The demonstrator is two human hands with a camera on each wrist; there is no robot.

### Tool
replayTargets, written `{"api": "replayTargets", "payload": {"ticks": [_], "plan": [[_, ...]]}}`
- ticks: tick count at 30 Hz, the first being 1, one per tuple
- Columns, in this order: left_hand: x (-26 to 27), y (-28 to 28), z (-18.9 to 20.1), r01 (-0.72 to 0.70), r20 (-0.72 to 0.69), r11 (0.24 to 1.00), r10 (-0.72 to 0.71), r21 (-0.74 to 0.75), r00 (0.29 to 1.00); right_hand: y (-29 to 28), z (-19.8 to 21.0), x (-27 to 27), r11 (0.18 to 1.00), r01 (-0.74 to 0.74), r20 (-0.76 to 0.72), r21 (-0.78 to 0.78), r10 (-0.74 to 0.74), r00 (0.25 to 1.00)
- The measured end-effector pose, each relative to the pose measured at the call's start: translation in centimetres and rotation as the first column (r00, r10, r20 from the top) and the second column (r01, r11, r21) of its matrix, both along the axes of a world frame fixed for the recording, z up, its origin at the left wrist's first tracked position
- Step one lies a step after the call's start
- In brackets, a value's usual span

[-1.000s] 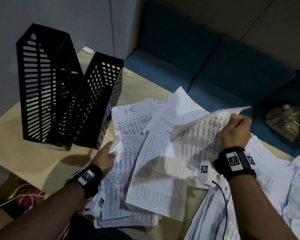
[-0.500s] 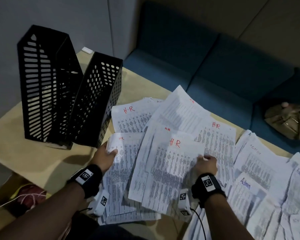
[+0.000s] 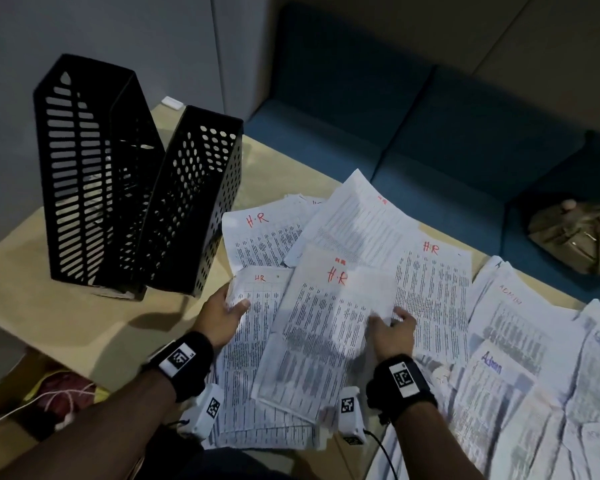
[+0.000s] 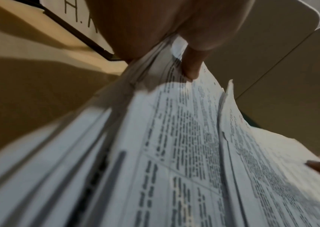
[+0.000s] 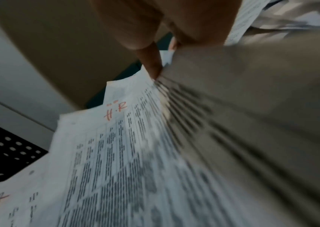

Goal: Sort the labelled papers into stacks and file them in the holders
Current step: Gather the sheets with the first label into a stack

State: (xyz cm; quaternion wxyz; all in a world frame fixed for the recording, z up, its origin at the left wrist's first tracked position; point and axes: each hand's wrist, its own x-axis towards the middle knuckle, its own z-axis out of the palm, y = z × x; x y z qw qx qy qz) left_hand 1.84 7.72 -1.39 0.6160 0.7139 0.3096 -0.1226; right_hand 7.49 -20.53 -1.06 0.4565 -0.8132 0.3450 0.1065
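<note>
Printed sheets marked "H.R" in red lie fanned across the middle of the table, the top HR sheet over an HR stack. My left hand grips that stack's left edge, with the thumb on top. My right hand pinches the lower edge of a blurred loose sheet that lies over the HR pile. Two black holders stand upright at the left: a slotted holder and a perforated holder. Sheets marked Admin are spread to the right.
The tan table shows bare wood in front of the holders. A blue sofa runs behind the table, with a khaki bag on it. Red and yellow items lie on the floor at lower left.
My right hand brought a lifted sheet down from the upper right onto the HR pile and now pinches a loose sheet there. The left hand has kept its hold on the stack.
</note>
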Motion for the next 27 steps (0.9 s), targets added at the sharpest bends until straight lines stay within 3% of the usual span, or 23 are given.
{"api": "replayTargets", "payload": {"ticks": [3,7,10,14,18,20,23,27], "plan": [[0.0,0.2,0.2,-0.022,0.006,1.0,0.022,0.004,1.0,0.0,0.8,-0.1,0.971,-0.23,0.104,-0.07,0.236,0.966],[0.4,0.0,0.3,-0.026,0.069,1.0,0.027,-0.012,0.997,1.4,0.7,-1.3,0.908,-0.417,0.045,-0.023,0.418,0.907],[0.3,-0.3,0.3,-0.024,0.053,0.994,0.029,-0.105,0.998,3.2,-0.1,-2.5,0.857,-0.515,0.0,-0.016,0.515,0.857],[0.1,-0.8,0.3,-0.03,0.087,0.975,0.05,-0.219,0.995,5.1,-1.8,-3.4,0.883,-0.47,0.032,-0.006,0.47,0.882],[0.2,-0.4,0.7,-0.007,0.067,0.986,0.018,-0.166,0.998,5.1,-1.1,-2.4,0.934,-0.292,0.112,0.204,0.274,0.955],[0.1,-0.2,1.0,0.048,0.09,0.982,-0.032,-0.184,0.995,5.1,-0.5,-1.8,0.909,-0.318,0.102,0.268,0.301,0.948],[0.1,-0.4,1.2,0.197,0.159,0.954,-0.163,-0.226,0.974,5.5,-0.4,-1.4,0.906,-0.38,0.097,0.19,0.367,0.925],[0.0,-0.4,1.4,0.321,0.188,0.939,-0.296,-0.12,0.936,5.8,-0.4,-1.7,0.872,-0.471,0.103,0.132,0.461,0.882]]}}
